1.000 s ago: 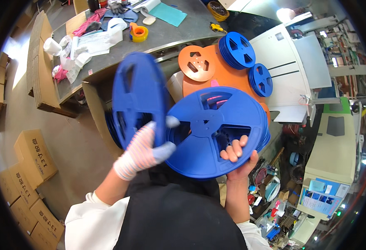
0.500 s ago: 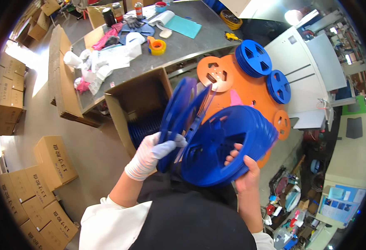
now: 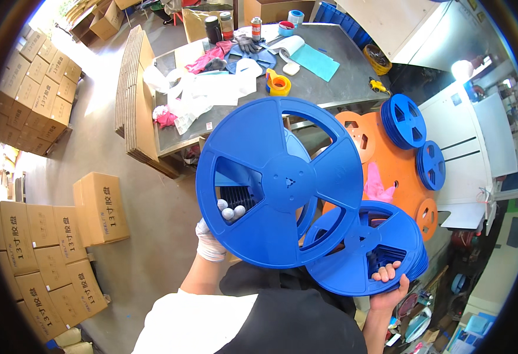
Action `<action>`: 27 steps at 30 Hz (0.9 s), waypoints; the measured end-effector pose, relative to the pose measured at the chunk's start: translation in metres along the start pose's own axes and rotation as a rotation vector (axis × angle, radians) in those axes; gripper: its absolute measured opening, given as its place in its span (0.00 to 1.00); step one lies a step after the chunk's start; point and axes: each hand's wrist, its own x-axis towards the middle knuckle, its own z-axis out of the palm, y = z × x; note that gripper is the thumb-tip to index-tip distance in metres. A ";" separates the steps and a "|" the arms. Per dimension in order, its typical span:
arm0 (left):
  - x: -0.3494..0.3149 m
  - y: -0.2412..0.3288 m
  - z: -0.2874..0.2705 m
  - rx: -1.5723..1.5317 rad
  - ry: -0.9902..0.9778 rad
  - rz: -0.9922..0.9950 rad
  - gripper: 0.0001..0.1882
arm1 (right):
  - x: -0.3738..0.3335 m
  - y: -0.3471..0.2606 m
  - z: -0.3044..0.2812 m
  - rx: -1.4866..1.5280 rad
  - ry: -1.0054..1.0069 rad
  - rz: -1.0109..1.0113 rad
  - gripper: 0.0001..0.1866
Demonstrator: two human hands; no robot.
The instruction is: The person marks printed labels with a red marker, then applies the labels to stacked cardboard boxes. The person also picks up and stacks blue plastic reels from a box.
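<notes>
My gloved left hand (image 3: 207, 237) grips a large blue plastic reel (image 3: 294, 177), its fingers hooked through one of the window openings. The reel is raised with its broad face toward me, and part of another blue reel shows behind its right side. To the right, my bare right hand (image 3: 390, 297) holds a stack of blue reels (image 3: 397, 233). Those fingers reach through an opening while the thumb presses the outer rim. The raised reel overlaps the upper left of this stack. Through its window, a row of dark reel edges (image 3: 233, 194) shows behind; the carton around them is mostly hidden.
An orange round table (image 3: 383, 168) bears two blue reel stacks (image 3: 404, 121) (image 3: 430, 165), orange discs and pink material. Ahead, a grey workbench (image 3: 324, 88) carries tape, plastic wrap, gloves and cans. Folded cardboard (image 3: 135, 100) leans on its left end; cartons (image 3: 100, 209) stand on the left floor.
My left hand has turned its reels from edge-on to face-on and spread them before me. The stack in my right hand appears lower and farther right as the view shifted.
</notes>
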 end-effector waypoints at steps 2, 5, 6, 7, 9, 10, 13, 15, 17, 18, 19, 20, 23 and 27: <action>0.001 -0.003 0.000 0.023 -0.005 0.016 0.24 | -0.001 -0.001 0.002 -0.015 -0.010 0.003 0.20; 0.003 -0.008 0.001 0.024 0.004 0.028 0.25 | -0.001 0.001 0.006 -0.040 -0.006 0.000 0.19; 0.003 -0.010 0.003 0.027 0.011 0.033 0.24 | -0.001 0.001 0.009 -0.049 -0.001 -0.001 0.18; 0.004 -0.013 0.004 0.030 0.018 0.038 0.24 | -0.001 0.001 0.011 -0.057 -0.019 -0.002 0.18; 0.003 -0.016 0.002 0.033 0.034 0.046 0.24 | -0.003 0.002 0.014 -0.073 -0.056 0.000 0.19; 0.002 -0.017 0.001 0.033 0.042 0.049 0.25 | -0.004 0.002 0.014 -0.069 -0.064 -0.007 0.19; 0.002 -0.020 0.004 -0.005 0.044 0.021 0.25 | -0.009 0.001 0.010 -0.049 -0.091 -0.022 0.19; 0.003 -0.020 0.004 -0.021 0.035 0.005 0.26 | -0.012 0.001 0.009 -0.045 -0.097 -0.033 0.19; 0.002 -0.018 0.002 -0.012 0.024 0.005 0.26 | -0.014 0.000 0.008 -0.042 -0.113 -0.033 0.19; 0.002 -0.017 0.001 -0.022 0.024 -0.002 0.26 | -0.016 0.000 0.006 -0.041 -0.118 -0.032 0.19; 0.002 -0.016 0.000 -0.031 0.024 -0.007 0.26 | -0.017 0.000 0.005 -0.039 -0.126 -0.036 0.19; 0.002 -0.015 -0.001 -0.040 0.023 -0.013 0.26 | -0.018 0.000 0.003 -0.037 -0.134 -0.040 0.19; 0.005 -0.013 -0.003 -0.054 0.004 -0.013 0.26 | -0.021 0.001 0.001 -0.044 -0.139 -0.047 0.18; 0.006 -0.013 -0.008 -0.017 -0.008 -0.027 0.27 | -0.025 0.001 -0.002 -0.031 -0.127 -0.058 0.17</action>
